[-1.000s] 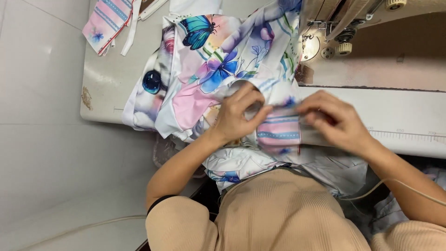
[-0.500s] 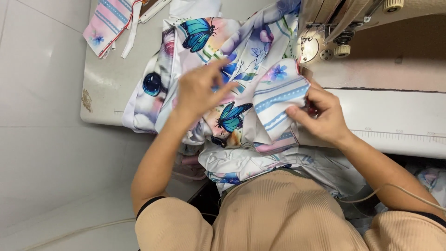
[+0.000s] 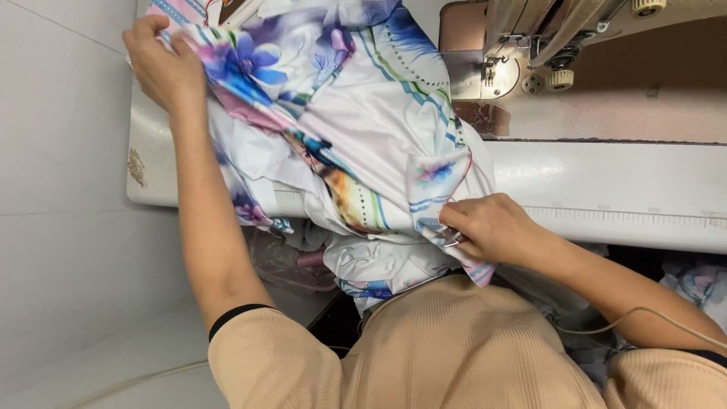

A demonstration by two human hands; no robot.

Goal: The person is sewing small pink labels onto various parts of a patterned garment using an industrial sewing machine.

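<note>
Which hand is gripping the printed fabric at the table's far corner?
The left hand, stretched out holding the floral printed fabric; the right hand pinches it near the body.

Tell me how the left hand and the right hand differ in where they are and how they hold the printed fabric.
The left hand is stretched out to the table's far left corner; the right hand sits close to the body at the table's near edge. The left hand bunches a thick fold of the printed fabric in a fist; the right hand pinches a thin edge with its fingertips. Both are closed on the same cloth.
</note>
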